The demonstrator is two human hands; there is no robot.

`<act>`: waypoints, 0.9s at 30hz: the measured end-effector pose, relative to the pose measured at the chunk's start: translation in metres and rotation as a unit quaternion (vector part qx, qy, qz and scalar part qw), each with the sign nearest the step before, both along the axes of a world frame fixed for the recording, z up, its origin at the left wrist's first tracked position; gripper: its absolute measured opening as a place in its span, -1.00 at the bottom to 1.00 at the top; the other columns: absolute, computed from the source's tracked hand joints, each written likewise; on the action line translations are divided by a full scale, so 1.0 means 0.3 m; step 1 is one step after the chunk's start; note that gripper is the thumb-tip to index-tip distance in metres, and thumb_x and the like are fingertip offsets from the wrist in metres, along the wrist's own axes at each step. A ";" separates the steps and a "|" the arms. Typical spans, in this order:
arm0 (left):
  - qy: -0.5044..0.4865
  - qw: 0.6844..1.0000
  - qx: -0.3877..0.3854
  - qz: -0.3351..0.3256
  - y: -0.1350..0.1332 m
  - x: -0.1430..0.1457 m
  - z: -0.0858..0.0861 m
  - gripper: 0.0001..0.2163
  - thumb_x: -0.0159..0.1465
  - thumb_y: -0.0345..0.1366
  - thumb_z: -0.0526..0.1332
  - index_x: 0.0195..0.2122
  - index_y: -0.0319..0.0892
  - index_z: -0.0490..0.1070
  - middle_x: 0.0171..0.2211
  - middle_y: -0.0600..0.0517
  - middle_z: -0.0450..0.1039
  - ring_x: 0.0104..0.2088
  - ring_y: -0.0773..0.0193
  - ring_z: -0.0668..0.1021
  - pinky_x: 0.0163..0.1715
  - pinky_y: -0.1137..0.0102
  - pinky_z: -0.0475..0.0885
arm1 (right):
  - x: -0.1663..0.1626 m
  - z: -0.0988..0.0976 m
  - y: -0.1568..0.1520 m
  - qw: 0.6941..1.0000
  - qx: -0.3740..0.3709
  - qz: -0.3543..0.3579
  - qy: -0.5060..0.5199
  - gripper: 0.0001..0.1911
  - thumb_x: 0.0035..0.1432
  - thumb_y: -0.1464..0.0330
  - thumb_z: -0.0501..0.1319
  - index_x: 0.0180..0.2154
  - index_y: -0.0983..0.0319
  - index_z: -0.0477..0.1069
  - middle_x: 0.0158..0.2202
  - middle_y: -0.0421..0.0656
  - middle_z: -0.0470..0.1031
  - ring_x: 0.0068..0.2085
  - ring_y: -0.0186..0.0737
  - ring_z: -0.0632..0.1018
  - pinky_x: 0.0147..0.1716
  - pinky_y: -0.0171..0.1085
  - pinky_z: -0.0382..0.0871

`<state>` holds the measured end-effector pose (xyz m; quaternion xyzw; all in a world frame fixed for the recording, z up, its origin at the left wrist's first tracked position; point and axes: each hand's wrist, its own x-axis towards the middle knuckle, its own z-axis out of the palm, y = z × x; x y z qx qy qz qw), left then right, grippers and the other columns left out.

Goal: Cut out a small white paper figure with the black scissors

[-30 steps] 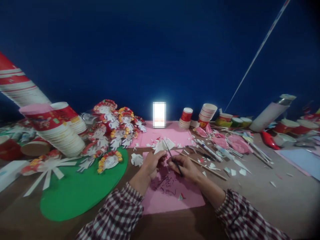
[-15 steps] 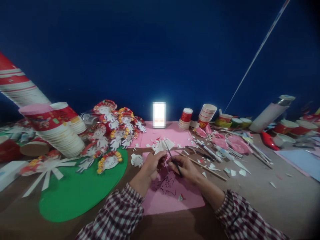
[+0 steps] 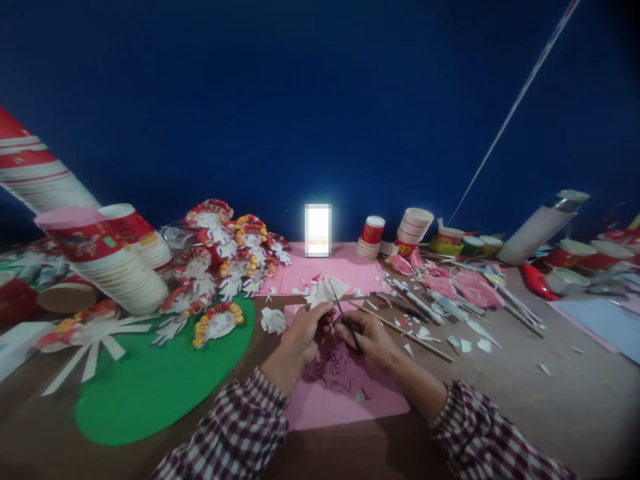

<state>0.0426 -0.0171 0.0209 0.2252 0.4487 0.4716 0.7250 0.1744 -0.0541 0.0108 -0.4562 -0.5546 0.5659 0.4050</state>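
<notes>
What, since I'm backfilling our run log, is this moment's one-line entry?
left hand: holds white paper; right hand: holds black-handled scissors; below: marked pink sheet

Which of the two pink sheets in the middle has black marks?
The near sheet, beneath the scissors; no black marks show on the far sheet.

The scissors [image 3: 354,336] were black-handled, the paper [image 3: 321,292] white. The sleeves [image 3: 240,417] were checked maroon and white, the dark-scribbled sheet [image 3: 345,412] pink.

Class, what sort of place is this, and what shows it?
Probably a craft workspace: scissors in hand, cut-out paper figures and a stack of paper cups suggest it.
</notes>
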 end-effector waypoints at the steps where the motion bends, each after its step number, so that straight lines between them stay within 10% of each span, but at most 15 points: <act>1: -0.004 1.000 -0.001 -0.001 0.000 0.000 0.001 -0.88 -0.07 -0.39 0.32 -0.59 -0.28 0.37 -0.67 0.09 0.36 -0.67 0.49 0.35 -0.67 0.57 0.19 | -0.001 0.002 -0.001 1.000 0.000 0.001 0.000 -0.72 0.05 0.18 0.25 -0.37 0.29 0.36 -0.63 -0.34 0.17 -0.69 -0.50 0.16 -0.74 -0.46 0.06; 27: 0.051 0.999 -0.004 0.020 0.008 -0.006 -0.005 -0.78 -0.06 -0.32 0.38 -0.43 -0.27 0.41 -0.53 0.05 0.44 -0.58 0.46 0.44 -0.62 0.57 0.30 | 0.009 -0.012 0.005 1.000 0.003 -0.012 -0.001 -0.73 0.06 0.19 0.24 -0.36 0.27 0.35 -0.62 -0.34 0.17 -0.66 -0.50 0.19 -0.72 -0.47 0.05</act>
